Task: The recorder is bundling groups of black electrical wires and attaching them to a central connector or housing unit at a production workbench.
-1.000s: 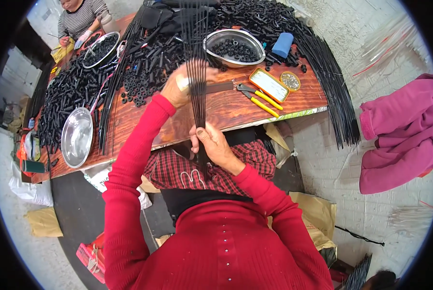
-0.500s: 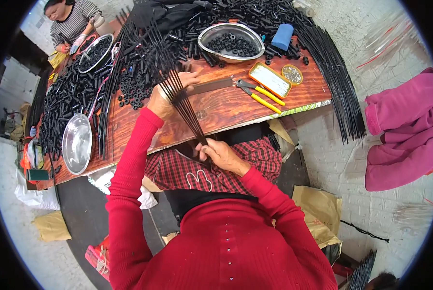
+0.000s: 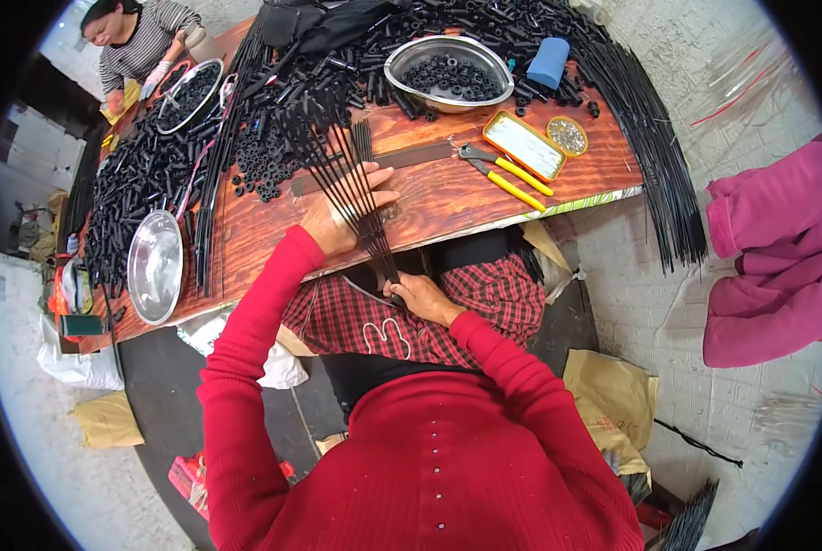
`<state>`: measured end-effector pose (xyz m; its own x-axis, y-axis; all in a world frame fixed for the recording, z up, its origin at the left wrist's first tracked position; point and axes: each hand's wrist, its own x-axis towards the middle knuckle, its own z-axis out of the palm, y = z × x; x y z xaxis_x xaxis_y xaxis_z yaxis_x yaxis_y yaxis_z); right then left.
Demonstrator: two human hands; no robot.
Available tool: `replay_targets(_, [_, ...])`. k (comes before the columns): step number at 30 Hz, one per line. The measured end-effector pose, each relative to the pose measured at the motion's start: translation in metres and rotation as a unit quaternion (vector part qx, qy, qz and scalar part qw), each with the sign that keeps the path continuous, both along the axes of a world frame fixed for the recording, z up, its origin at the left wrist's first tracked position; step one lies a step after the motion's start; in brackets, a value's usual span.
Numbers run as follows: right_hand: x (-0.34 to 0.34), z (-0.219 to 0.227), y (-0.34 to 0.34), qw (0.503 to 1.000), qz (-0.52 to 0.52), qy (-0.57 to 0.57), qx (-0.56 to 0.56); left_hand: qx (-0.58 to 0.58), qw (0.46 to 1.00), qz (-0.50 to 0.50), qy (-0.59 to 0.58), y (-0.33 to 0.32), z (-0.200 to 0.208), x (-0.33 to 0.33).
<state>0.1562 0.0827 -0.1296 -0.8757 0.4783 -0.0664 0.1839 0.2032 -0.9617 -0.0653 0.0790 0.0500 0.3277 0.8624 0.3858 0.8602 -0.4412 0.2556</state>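
A fanned bundle of thin black rods slants over the front edge of the table, spread at its far end and gathered at its near end. My right hand is closed round the gathered end, over my lap. Further up, my left hand lies against the rods with its fingers stretched out and apart; the rods cross over its palm and hide part of it. A flat dark brown bar lies on the table just beyond my left fingers. Beside it are cutting pliers with yellow handles.
The reddish wooden table bears piles of black tubes, small black rings, a metal bowl, an orange-rimmed tray and a clear bowl. Long black rods overhang the right edge. A co-worker sits far left.
My left hand has shifted slightly right and nearer along the rods. My right hand has moved a little right and nearer. The rods now stand in a more even fan.
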Motion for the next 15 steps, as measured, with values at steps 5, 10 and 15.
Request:
replay_targets(5, [-0.002, -0.010, 0.003, 1.000, -0.015, 0.009, 0.015, -0.093, 0.995, -0.014, -0.013, -0.017, 0.007, 0.001])
replay_targets(10, [-0.008, -0.031, 0.009, 0.996, -0.031, -0.061, 0.061, -0.147, 0.989, -0.010, 0.031, -0.027, 0.009, 0.006])
replay_targets(15, [-0.017, -0.031, 0.018, 0.984, -0.050, -0.145, 0.090, -0.083, 0.995, 0.048, 0.016, -0.029, -0.020, 0.019])
